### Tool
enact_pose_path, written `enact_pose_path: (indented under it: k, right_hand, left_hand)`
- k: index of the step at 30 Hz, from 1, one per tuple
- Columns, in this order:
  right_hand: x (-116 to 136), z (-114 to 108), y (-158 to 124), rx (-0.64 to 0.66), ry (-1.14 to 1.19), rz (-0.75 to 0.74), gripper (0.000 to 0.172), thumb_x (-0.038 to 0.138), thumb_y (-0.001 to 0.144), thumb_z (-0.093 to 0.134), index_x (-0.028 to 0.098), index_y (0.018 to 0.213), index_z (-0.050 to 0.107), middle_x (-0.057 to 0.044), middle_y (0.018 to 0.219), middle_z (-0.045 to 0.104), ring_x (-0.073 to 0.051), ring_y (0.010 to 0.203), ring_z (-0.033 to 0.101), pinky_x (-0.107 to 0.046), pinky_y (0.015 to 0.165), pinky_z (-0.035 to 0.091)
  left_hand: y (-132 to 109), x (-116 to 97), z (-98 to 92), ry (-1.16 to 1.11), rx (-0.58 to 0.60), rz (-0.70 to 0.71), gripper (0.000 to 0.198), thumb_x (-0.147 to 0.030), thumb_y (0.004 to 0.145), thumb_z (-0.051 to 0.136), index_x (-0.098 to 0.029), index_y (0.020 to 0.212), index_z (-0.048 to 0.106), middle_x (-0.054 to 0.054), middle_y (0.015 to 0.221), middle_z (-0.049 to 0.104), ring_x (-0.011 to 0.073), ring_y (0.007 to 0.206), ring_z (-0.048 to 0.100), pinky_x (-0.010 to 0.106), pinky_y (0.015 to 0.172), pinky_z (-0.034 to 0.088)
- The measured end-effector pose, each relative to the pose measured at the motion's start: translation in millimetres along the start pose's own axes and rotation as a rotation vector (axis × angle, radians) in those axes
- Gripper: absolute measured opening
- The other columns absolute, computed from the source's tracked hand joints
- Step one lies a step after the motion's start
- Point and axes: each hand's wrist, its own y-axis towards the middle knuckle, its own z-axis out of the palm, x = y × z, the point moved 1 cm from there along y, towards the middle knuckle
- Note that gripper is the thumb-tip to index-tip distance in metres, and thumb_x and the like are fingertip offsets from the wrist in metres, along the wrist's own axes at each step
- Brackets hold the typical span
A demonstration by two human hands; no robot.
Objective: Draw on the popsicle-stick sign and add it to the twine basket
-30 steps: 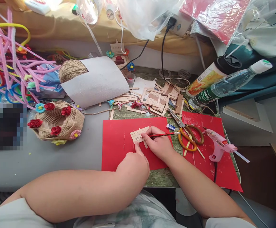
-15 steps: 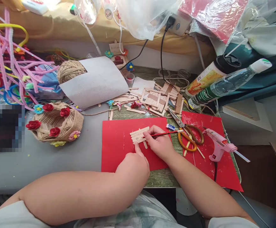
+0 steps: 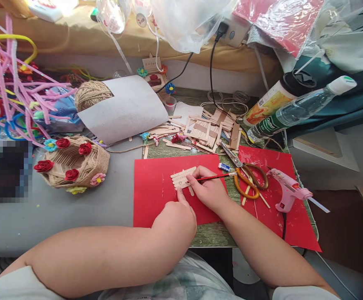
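A small panel of craft sticks (image 3: 177, 180) lies on a red sheet (image 3: 150, 196), joined side by side with another stick poking out below. My right hand (image 3: 211, 191) is closed around a red and black pencil (image 3: 217, 176), its tip end at the panel's surface. Small pencil marks show there. My left hand (image 3: 177, 218) holds the panel down at its lower edge with an outstretched index finger; its other fingers look folded and are mostly hidden. Just right of the pencil lie an eraser (image 3: 224, 167) and scissors (image 3: 247, 175) with brown handles.
A pink glue gun (image 3: 289, 189) rests on a second red sheet (image 3: 300, 233) at the right. Loose craft sticks (image 3: 200, 129) are heaped behind, beside a bottle (image 3: 300, 110). To the left stand a twine basket (image 3: 97, 164) with flowers and a twine ball (image 3: 94, 93).
The pencil and my right hand have shifted very slightly left over the panel. My left hand and the panel stay in place.
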Motion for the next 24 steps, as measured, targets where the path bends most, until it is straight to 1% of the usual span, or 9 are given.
enact_pose_path:
  k: [3, 8, 12, 15, 18, 20, 24]
  right_hand:
    - [0.1, -0.2, 0.5, 0.005, 0.007, 0.013, 0.033, 0.049, 0.097, 0.060, 0.026, 0.076, 0.051, 0.000, 0.064, 0.061, -0.020, 0.067, 0.060, -0.035, 0.067, 0.049]
    - [0.4, -0.4, 1.2, 0.004, 0.005, 0.019, 0.033, 0.049, 0.097, 0.060, 0.025, 0.075, 0.051, 0.000, 0.064, 0.062, -0.021, 0.068, 0.060, -0.035, 0.066, 0.049]
    - [-1.1, 0.6, 0.8, 0.020, 0.041, 0.037, 0.033, 0.050, 0.097, 0.060, 0.026, 0.077, 0.051, 0.001, 0.060, 0.061, -0.020, 0.062, 0.059, -0.035, 0.064, 0.048]
    - [-2.8, 1.0, 0.3, 0.010, 0.081, 0.044, 0.033, 0.050, 0.098, 0.058, 0.026, 0.078, 0.050, 0.003, 0.056, 0.060, -0.019, 0.057, 0.058, -0.035, 0.063, 0.048]
    - [-3.8, 1.1, 0.1, 0.008, 0.084, 0.036, 0.032, 0.049, 0.098, 0.059, 0.027, 0.078, 0.051, 0.003, 0.056, 0.060, -0.020, 0.058, 0.059, -0.035, 0.064, 0.048]
    - [-4.0, 1.0, 0.2, 0.010, 0.088, 0.036, 0.031, 0.049, 0.099, 0.058, 0.027, 0.078, 0.051, 0.003, 0.055, 0.059, -0.020, 0.058, 0.060, -0.036, 0.065, 0.049]
    - [-3.0, 0.3, 0.4, 0.032, 0.103, 0.029, 0.032, 0.051, 0.097, 0.061, 0.026, 0.078, 0.052, 0.002, 0.058, 0.061, -0.020, 0.059, 0.060, -0.035, 0.063, 0.049]
  left_hand:
    - [-0.5, 0.4, -1.5, -0.001, -0.004, 0.000, 0.071, -0.016, 0.066, 0.079, -0.014, 0.136, 0.066, 0.037, 0.149, 0.046, 0.0189, 0.053, 0.066, 0.027, 0.044, 0.042]
    - [-1.3, -0.1, 0.8, -0.034, -0.018, -0.013, 0.063, -0.016, 0.068, 0.078, -0.013, 0.131, 0.069, 0.037, 0.148, 0.046, 0.0184, 0.054, 0.066, 0.026, 0.045, 0.042]
    - [-0.9, -0.4, 1.5, -0.013, -0.039, -0.004, 0.068, -0.015, 0.066, 0.080, -0.013, 0.132, 0.068, 0.037, 0.149, 0.045, 0.0193, 0.055, 0.067, 0.026, 0.044, 0.043]
    - [-0.9, 0.4, -1.8, -0.002, -0.007, 0.008, 0.070, -0.018, 0.067, 0.080, -0.013, 0.135, 0.066, 0.038, 0.148, 0.045, 0.0194, 0.054, 0.067, 0.027, 0.044, 0.044]
    - [-1.4, 1.3, -5.8, -0.024, 0.020, 0.006, 0.069, -0.021, 0.068, 0.080, -0.013, 0.135, 0.066, 0.039, 0.147, 0.045, 0.0212, 0.056, 0.069, 0.029, 0.045, 0.047]
    - [-1.5, 1.2, -6.6, -0.040, 0.008, -0.001, 0.068, -0.022, 0.069, 0.081, -0.013, 0.134, 0.066, 0.039, 0.147, 0.046, 0.0223, 0.057, 0.069, 0.030, 0.046, 0.048]
    - [-0.8, 0.2, -4.6, -0.027, -0.025, -0.019, 0.060, -0.021, 0.073, 0.077, -0.013, 0.132, 0.068, 0.038, 0.146, 0.046, 0.0199, 0.054, 0.068, 0.029, 0.045, 0.048]
